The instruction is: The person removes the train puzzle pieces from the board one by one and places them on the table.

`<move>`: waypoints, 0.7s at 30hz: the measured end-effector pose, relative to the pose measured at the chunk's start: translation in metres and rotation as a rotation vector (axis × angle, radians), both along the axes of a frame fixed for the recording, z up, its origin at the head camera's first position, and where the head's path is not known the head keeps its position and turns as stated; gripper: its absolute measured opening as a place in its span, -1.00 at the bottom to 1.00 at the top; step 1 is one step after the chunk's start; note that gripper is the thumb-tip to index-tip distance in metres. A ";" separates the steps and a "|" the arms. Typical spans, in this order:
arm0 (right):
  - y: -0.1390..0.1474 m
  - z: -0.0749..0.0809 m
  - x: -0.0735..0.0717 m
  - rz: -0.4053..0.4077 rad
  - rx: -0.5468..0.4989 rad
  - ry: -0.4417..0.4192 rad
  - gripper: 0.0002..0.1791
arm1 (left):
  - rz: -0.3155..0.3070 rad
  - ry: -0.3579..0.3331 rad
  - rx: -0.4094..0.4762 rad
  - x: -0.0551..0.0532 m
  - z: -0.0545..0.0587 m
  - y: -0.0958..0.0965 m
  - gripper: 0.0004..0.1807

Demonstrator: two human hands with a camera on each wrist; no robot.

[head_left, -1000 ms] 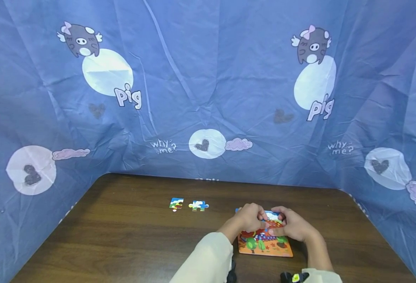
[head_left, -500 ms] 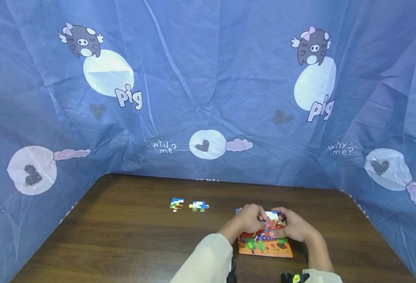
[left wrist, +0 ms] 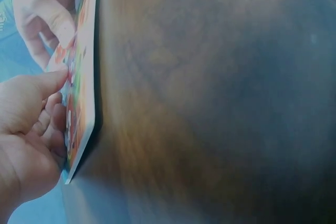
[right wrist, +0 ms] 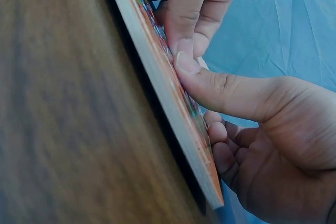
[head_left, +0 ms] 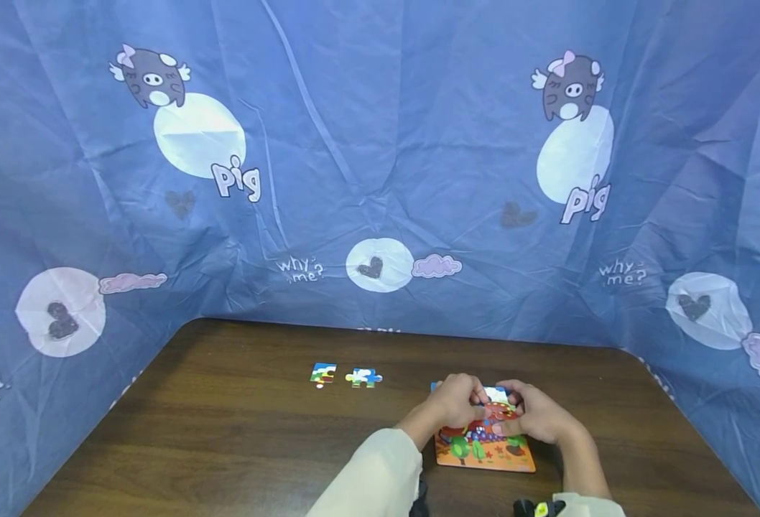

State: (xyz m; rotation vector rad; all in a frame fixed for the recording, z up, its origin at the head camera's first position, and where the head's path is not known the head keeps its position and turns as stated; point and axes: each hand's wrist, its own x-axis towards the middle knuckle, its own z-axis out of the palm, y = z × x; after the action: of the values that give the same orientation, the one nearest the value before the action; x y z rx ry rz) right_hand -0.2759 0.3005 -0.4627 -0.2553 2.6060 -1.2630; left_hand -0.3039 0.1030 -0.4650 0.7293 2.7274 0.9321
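Observation:
A jigsaw puzzle board (head_left: 483, 458) with an orange, green and red picture lies at the right of the table. Over its upper half, a mostly red puzzle piece (head_left: 501, 410) sits slightly tilted between both hands. My left hand (head_left: 455, 401) pinches it from the left with thumb and fingers. From the other side, my right hand (head_left: 540, 413) holds it, thumb on the front and fingers curled behind. In the right wrist view the two thumb tips meet low over the board (right wrist: 173, 114). The hands hide much of the piece and the picture beneath.
Two loose puzzle pieces, one with blue, green and red (head_left: 323, 373) and one mostly white and blue (head_left: 363, 378), lie left of the board on the brown wooden table (head_left: 244, 424). A blue pig-print cloth (head_left: 380, 143) hangs behind and at both sides.
The red piece has tilted slightly between the hands, and the right thumb has shifted a little on it. Both hands otherwise stay in place over the board.

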 end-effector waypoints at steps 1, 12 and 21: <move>0.000 0.000 0.000 -0.007 -0.004 -0.005 -0.06 | -0.004 -0.007 0.014 -0.001 0.001 -0.001 -0.90; 0.000 -0.001 -0.001 -0.032 0.020 -0.004 -0.05 | -0.042 -0.018 0.081 -0.004 0.006 -0.013 -0.87; -0.001 -0.001 -0.001 -0.033 0.029 0.009 -0.06 | -0.113 0.083 0.061 -0.008 0.012 -0.034 -0.89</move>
State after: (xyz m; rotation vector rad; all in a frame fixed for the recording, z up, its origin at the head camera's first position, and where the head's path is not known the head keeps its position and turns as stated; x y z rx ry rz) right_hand -0.2765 0.2991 -0.4634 -0.2142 2.6447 -1.2368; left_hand -0.3123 0.0695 -0.4526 0.9436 2.7052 0.9839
